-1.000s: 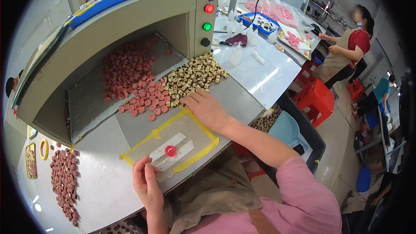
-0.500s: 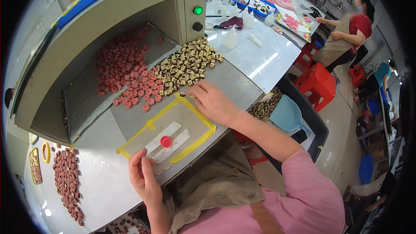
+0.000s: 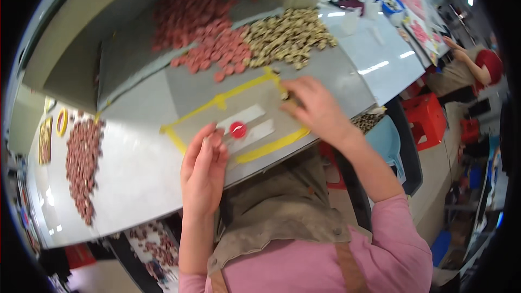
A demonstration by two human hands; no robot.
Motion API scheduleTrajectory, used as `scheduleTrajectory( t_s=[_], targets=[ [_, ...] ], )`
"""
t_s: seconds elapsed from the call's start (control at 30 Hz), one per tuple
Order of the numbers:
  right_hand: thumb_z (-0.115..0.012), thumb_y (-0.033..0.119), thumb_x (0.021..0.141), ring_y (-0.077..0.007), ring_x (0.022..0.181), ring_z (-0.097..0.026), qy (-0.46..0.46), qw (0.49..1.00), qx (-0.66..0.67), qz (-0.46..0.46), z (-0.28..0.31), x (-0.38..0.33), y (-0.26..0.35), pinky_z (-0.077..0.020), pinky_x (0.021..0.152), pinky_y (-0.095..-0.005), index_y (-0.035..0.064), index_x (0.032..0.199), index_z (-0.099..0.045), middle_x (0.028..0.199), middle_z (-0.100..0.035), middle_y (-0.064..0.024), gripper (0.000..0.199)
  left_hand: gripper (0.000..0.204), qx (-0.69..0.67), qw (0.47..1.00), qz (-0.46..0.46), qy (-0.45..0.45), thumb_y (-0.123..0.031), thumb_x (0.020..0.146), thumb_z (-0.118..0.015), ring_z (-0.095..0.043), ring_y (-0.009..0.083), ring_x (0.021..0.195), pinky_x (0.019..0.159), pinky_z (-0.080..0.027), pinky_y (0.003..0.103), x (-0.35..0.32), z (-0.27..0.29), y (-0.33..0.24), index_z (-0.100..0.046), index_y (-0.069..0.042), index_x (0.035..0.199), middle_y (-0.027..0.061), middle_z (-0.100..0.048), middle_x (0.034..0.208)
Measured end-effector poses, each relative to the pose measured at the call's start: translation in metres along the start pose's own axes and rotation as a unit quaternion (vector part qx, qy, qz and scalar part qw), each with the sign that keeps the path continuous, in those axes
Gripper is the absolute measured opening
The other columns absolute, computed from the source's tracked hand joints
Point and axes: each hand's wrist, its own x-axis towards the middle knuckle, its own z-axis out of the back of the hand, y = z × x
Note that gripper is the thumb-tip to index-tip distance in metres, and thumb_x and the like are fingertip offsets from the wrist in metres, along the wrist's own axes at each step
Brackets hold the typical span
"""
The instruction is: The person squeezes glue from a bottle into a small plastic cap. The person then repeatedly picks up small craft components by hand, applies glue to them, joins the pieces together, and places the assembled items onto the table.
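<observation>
My right hand [image 3: 317, 107] pinches a small dark-and-cream square piece [image 3: 285, 96] above the taped board's far right corner. My left hand [image 3: 203, 165] is closed at the board's near left side, thumb against fingers; blur hides what it holds, perhaps a pinkish piece. Between the hands a red round disc [image 3: 237, 129] with a white mark rests on two white strips [image 3: 263, 128]. Yellow tape [image 3: 201, 109] frames the board around them. Beyond lie a heap of pink round pieces [image 3: 220, 49] and a heap of cream-and-dark square pieces [image 3: 293, 35].
A grey arched machine housing [image 3: 70, 54] stands over the far left of the table. Joined pink-and-dark pieces [image 3: 82, 163] lie at left beside a yellow tape roll [image 3: 62, 122]. At right are a blue dustpan [image 3: 382, 141], a red stool [image 3: 423, 122] and another person [image 3: 467, 70].
The view has swung left and down, so the scene sits further right. My right hand has lifted the square piece from beside the heap toward the board. My left hand's fingers have drawn together.
</observation>
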Motion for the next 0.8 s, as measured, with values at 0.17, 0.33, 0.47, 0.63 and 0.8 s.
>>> scheduleTrajectory(
  t_s=[0.17,0.33,0.47,0.63,0.8],
  targets=[
    [-0.064,0.007,0.082,-0.0315,0.085,-0.059,0.041,0.995,0.065,-0.066,-0.012,0.011,0.008,-0.0491,0.073,-0.0364,0.0008,0.104,-0.059,0.094,-0.057,-0.0142,0.023,0.035,-0.055,0.998,0.005,0.001,-0.014,0.098,-0.047,-0.056,0.0091,0.093,0.082,-0.048,0.022,0.003,0.016,-0.008,-0.045,0.0,0.131,0.0072,-0.055,0.113],
    [-0.061,0.004,0.083,-0.0301,0.082,-0.059,0.035,0.998,-0.052,0.005,-0.015,0.016,0.019,-0.0484,0.071,-0.0359,-0.0008,0.098,-0.06,0.092,-0.058,-0.0144,0.015,0.033,-0.062,0.997,0.015,0.041,-0.015,0.099,-0.048,-0.056,0.0098,0.096,0.086,-0.046,0.024,-0.002,0.026,-0.012,-0.048,-0.002,0.129,0.0052,-0.055,0.113],
    [-0.06,0.004,0.084,-0.0297,0.081,-0.059,0.074,0.996,-0.038,-0.01,-0.019,0.023,0.031,-0.0481,0.07,-0.0352,-0.0005,0.099,-0.06,0.092,-0.057,-0.0141,0.016,0.031,-0.06,0.997,0.009,0.051,-0.016,0.098,-0.049,-0.055,0.0108,0.097,0.089,-0.043,0.026,-0.006,0.032,-0.017,-0.051,-0.003,0.127,0.0024,-0.055,0.11],
    [-0.061,0.005,0.084,-0.028,0.083,-0.058,0.109,0.988,0.108,0.02,-0.034,0.028,0.08,-0.048,0.07,-0.0339,0.0009,0.099,-0.059,0.092,-0.056,-0.0119,0.016,0.03,-0.049,0.998,-0.012,0.036,-0.015,0.098,-0.05,-0.055,0.011,0.097,0.087,-0.043,0.025,-0.01,0.034,-0.018,-0.051,-0.003,0.126,0.0022,-0.056,0.11],
    [-0.065,0.007,0.081,-0.0274,0.082,-0.057,0.11,0.989,0.048,0.087,-0.061,0.028,0.086,-0.0476,0.069,-0.0356,0.0037,0.097,-0.06,0.089,-0.054,-0.0105,0.017,0.029,-0.056,0.996,-0.016,0.066,-0.015,0.098,-0.051,-0.055,0.0116,0.098,0.086,-0.043,0.025,-0.01,0.041,-0.016,-0.052,-0.004,0.125,0.0018,-0.056,0.109]
  ],
)
